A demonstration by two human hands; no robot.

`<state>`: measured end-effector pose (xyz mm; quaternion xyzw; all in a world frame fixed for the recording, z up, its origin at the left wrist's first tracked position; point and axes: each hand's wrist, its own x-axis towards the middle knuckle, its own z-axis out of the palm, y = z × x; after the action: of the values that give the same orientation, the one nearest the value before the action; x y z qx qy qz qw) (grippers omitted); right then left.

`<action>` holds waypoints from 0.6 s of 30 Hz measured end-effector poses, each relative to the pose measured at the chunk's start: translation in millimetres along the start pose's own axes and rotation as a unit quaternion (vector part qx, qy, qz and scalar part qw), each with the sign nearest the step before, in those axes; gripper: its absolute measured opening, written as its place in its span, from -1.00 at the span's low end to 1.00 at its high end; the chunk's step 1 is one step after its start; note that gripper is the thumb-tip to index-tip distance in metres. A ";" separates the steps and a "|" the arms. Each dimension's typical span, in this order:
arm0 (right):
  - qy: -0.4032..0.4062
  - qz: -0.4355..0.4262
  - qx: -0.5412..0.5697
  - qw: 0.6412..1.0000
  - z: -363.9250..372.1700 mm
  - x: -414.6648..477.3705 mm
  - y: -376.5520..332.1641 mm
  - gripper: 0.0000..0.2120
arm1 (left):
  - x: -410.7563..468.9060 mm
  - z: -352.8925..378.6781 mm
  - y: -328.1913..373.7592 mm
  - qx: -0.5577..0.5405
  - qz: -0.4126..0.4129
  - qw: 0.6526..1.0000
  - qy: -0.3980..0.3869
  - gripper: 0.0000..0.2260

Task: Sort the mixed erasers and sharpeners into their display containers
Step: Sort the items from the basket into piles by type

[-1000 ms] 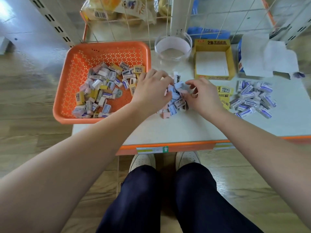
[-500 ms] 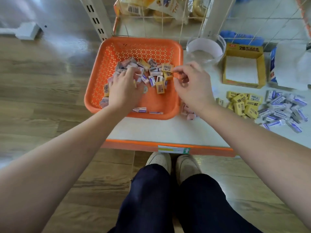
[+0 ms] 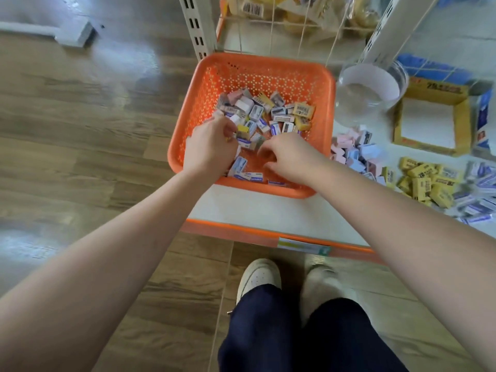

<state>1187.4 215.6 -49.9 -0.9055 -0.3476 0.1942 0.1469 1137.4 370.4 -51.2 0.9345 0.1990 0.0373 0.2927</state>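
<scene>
The sorting is looking about half done. Many mixed pieces (image 3: 268, 114) are lying in the orange basket (image 3: 268, 73), while a pink-and-blue pile (image 3: 354, 149), a yellow pile (image 3: 426, 181) and a blue-white pile (image 3: 480, 183) are sitting on the tabletop (image 3: 255, 208) right of the basket. Also to its right, the clear tub (image 3: 370, 87) and the yellow box (image 3: 464, 124) are showing nothing inside. The left hand (image 3: 209, 149) and the right hand (image 3: 290, 157) are reaching into the basket's near side with curled fingers. Blur is hiding whether either grip is holding a piece. The blue-white pile is running off-frame.

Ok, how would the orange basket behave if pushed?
Probably slides rather than tips: the basket is wide, low and flat on the table. Likely light, being perforated plastic holding small erasers. Its left side seems to overhang the table, so leftward pushes look risky.
</scene>
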 end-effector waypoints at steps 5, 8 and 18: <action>-0.089 0.007 0.023 0.996 8.7 3.6 -6.6 -0.67 | -1.2 0.2 2.8 -0.004 0.014 1.000 0.016 -0.78; -0.099 0.005 -0.001 0.995 13.4 4.2 -5.0 -0.74 | -2.6 2.0 4.0 -0.003 0.025 1.000 0.018 -0.77; -0.023 0.085 -0.085 0.992 19.6 8.9 1.3 -0.85 | 1.3 -3.3 5.6 0.050 0.065 0.967 -0.243 -0.73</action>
<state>1185.4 223.3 -69.9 -0.9360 -0.2884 0.1968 0.0441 1140.0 368.5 -45.4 0.9398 0.0622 -0.1821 0.2824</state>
